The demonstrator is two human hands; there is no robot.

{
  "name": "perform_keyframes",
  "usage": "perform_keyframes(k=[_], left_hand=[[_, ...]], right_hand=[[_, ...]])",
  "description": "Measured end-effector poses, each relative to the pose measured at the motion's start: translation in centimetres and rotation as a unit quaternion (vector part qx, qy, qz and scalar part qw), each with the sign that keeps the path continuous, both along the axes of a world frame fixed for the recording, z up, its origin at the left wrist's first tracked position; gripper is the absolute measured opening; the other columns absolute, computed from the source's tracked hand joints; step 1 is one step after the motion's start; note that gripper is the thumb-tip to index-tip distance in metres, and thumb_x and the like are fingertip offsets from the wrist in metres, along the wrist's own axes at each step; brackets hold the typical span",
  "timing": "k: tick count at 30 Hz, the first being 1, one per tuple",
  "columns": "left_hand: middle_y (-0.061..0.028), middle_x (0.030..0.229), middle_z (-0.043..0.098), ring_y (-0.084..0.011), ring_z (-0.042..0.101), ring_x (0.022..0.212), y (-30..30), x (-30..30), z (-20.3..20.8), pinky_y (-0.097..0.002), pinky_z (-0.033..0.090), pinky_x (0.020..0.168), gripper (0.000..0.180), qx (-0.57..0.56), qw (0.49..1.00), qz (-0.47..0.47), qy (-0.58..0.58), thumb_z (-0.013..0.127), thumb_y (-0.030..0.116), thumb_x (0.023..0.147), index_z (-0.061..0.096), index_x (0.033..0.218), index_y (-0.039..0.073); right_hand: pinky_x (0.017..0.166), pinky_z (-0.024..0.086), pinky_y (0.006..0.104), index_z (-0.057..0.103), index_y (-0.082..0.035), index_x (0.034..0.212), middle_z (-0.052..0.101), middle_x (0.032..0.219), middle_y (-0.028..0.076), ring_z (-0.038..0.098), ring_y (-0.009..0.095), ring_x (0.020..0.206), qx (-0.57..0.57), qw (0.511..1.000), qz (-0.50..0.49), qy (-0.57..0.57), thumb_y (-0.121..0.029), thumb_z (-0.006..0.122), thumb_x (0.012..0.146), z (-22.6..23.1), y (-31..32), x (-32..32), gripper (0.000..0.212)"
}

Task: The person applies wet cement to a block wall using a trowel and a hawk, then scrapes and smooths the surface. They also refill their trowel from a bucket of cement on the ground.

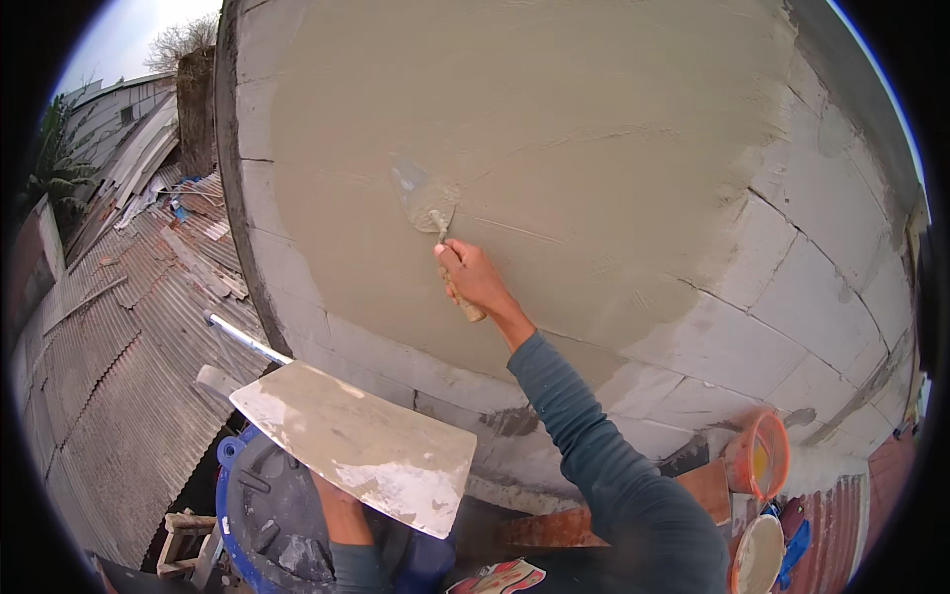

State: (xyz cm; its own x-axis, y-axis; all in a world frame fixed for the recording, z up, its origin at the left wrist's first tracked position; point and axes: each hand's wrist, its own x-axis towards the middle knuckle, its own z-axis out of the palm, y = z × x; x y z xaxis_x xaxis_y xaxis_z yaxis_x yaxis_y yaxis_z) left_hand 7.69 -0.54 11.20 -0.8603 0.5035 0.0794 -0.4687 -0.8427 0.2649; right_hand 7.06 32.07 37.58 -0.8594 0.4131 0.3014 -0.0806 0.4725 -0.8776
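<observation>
My right hand (477, 275) is closed around the wooden handle of a pointed trowel (427, 206). Grey mortar coats the blade, which lies against a broad patch of wet plaster (594, 129) on the block wall (792, 287). Low on the left, my left hand (339, 510) holds up a flat, pale rectangular plasterer's board (346, 421) from beneath. The board hides most of that hand's fingers. Whitish mortar is smeared along the board's near edge and left corner.
Below the board stands a blue-rimmed drum (230, 515) with a dark top. An orange bucket (757, 455) and a second bucket (758, 556) sit at the lower right, beside a reddish-brown plank (708, 492). Corrugated roofing (129, 346) spreads left of the wall's edge.
</observation>
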Motion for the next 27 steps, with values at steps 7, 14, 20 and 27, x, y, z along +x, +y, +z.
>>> perform_keyframes(k=[7, 14, 20, 27], left_hand=[[-0.0145, 0.149, 0.051, -0.0368, 0.052, 0.133, -1.3, 0.4, 0.5, -0.0532, 0.047, 0.109, 0.063, -0.010, 1.000, 0.007, 0.006, 0.043, 0.051, 0.105, 0.044, 0.150, 0.007], [-0.0144, 0.151, 0.049, -0.0377, 0.050, 0.135, -0.1, -0.4, 1.9, -0.0556, 0.045, 0.110, 0.063, 0.029, 0.995, -0.083, -0.039, 0.043, 0.052, 0.105, 0.042, 0.151, 0.008], [-0.0150, 0.151, 0.049, -0.0373, 0.051, 0.135, 0.3, -1.0, 0.5, -0.0550, 0.047, 0.109, 0.063, 0.036, 0.993, -0.112, -0.013, 0.044, 0.051, 0.105, 0.042, 0.151, 0.007], [-0.0158, 0.147, 0.051, -0.0370, 0.054, 0.131, -1.2, -1.3, -2.2, -0.0541, 0.051, 0.105, 0.054, -0.010, 0.999, -0.032, -0.039, 0.044, 0.041, 0.107, 0.045, 0.147, 0.005]], right_hand=[[0.072, 0.047, 0.0505, 0.055, 0.005, 0.091, 0.061, 0.078, 0.025, 0.059, 0.041, 0.073, 0.229, 0.967, -0.107, -0.013, -0.033, 0.054, 0.102, -0.4, 1.7, 4.0, 0.040], [0.043, 0.046, 0.0256, 0.067, -0.001, 0.121, 0.060, 0.078, 0.002, 0.056, 0.008, 0.052, 0.053, 0.949, -0.236, 0.201, -0.040, 0.055, 0.105, 12.0, 6.7, 21.0, 0.044], [0.041, 0.046, 0.0253, 0.061, 0.002, 0.123, 0.059, 0.077, 0.004, 0.055, 0.010, 0.050, -0.027, 0.907, -0.231, 0.351, -0.036, 0.052, 0.107, 12.9, 8.7, 29.5, 0.042], [0.041, 0.045, 0.0252, 0.061, 0.002, 0.121, 0.059, 0.078, 0.004, 0.054, 0.009, 0.050, -0.103, 0.959, -0.085, 0.251, -0.037, 0.052, 0.107, 6.8, 5.0, 17.4, 0.043]])
